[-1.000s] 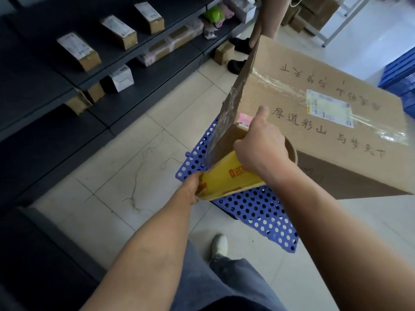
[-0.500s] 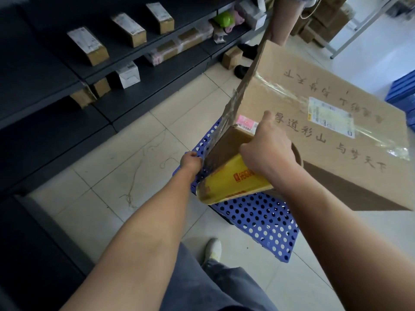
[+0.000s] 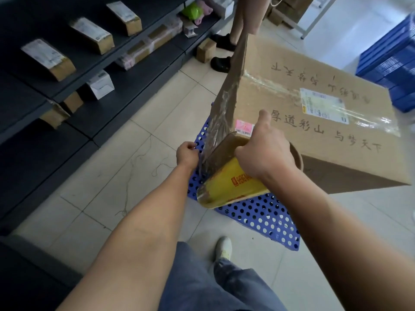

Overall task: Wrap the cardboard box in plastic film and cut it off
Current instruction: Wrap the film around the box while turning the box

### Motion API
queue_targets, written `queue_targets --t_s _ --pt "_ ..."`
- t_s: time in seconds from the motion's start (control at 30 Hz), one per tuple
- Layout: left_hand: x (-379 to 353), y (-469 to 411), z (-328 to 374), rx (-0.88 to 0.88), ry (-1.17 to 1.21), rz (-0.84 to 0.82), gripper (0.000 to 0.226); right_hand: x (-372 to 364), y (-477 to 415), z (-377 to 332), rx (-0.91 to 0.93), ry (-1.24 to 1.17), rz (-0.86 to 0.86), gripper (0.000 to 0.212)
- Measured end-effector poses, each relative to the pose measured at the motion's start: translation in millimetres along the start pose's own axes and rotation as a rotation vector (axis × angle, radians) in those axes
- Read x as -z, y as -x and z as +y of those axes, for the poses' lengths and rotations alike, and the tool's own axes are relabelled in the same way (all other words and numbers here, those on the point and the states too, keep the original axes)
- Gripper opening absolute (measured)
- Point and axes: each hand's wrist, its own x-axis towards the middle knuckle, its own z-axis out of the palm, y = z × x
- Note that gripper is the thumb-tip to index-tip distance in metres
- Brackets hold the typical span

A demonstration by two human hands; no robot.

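Note:
A large cardboard box [image 3: 314, 135] with handwritten characters and a white label lies on a blue perforated pallet [image 3: 258, 216]. My right hand [image 3: 265, 149] grips the upper end of a yellow roll of plastic film [image 3: 226, 185], held tilted in front of the box's near corner. A sheet of film [image 3: 226, 102] stretches from the roll up along the box's left side to its far corner. My left hand [image 3: 186, 153] pinches the film's lower left edge, where the plastic bunches and wrinkles.
Dark shelving [image 3: 74, 70] with small boxed parcels runs along the left. Another person's legs and black shoes [image 3: 221, 61] stand just behind the box. Blue crates [image 3: 390, 63] are stacked at the right. My own leg and white shoe [image 3: 223, 248] are below.
My left hand left the bottom end of the roll, moved up and left, and now pinches the film's edge. The film there has gathered into wrinkles. My right hand keeps its hold.

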Motion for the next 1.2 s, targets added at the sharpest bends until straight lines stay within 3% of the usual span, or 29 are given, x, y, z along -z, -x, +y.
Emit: queue_targets --t_s 0.23,0.5,0.67,0.87,1.0,1.2 --pt "-12 -4 9 -0.161 -0.102 -0.22 0.043 -1 -3 -10 -0.099 -0.001 -0.002 0.074" --pt "-10 -11 15 -0.103 -0.055 -0.087 0.031 0 -5 -16 -0.151 0.008 -0.005 0.077" --pt "-11 3 15 -0.204 -0.187 -0.089 0.022 0 -7 -17 -0.163 -0.011 -0.004 0.076" --pt "3 -7 14 -0.092 -0.084 -0.283 0.036 1 -5 -18 -0.159 0.007 -0.008 0.074" --pt "5 0 17 -0.006 0.087 -0.252 0.034 1 -4 -17 -0.152 0.009 -0.009 0.076" --pt "14 7 21 -0.001 0.059 -0.257 0.032 0 -2 -16 -0.128 0.006 0.0 0.075"
